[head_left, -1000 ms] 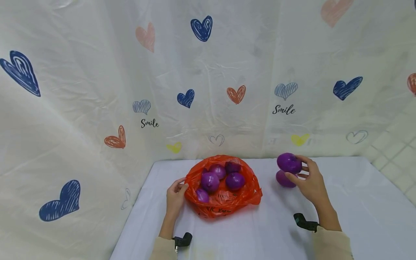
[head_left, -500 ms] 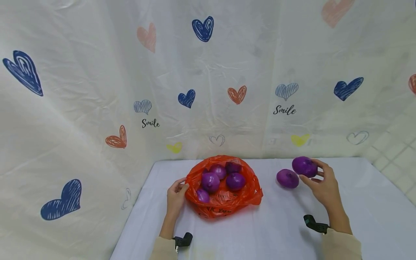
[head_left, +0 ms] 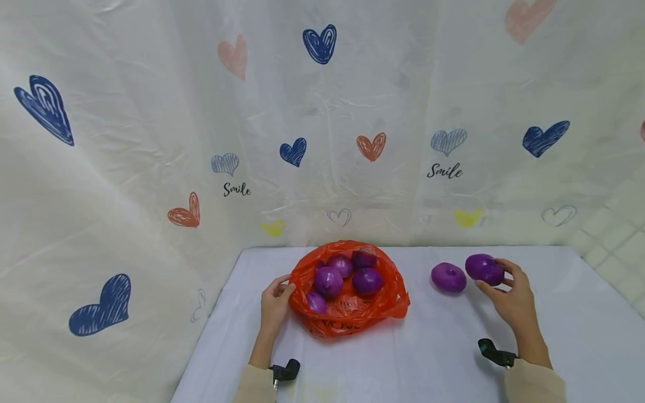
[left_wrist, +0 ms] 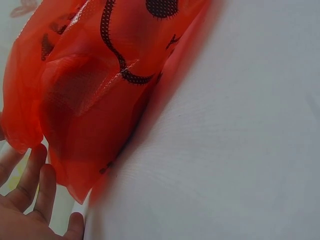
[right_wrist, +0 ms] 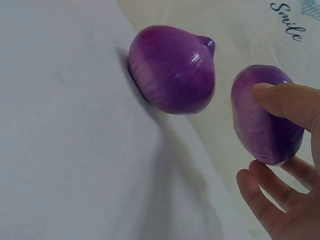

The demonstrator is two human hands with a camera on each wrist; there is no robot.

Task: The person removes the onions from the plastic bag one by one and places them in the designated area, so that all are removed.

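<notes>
An open red plastic bag with several purple onions inside stands on the table. At its left rim is my left hand, thumb and fingers pinching the film; the left wrist view shows fingertips right at the bag's red side. My right hand holds another purple onion between thumb and fingers, raised above the table. Just left of it, a second loose onion lies on the white cloth, its pointed tip showing in the right wrist view.
A white cloth covers the table. Behind it hangs a pale curtain printed with hearts and "Smile". A dark wrist camera sits on the right wrist, another camera on the left.
My right hand has carried its onion rightward and down, from above the loose onion to beside it. My left hand stays at the bag's rim.
</notes>
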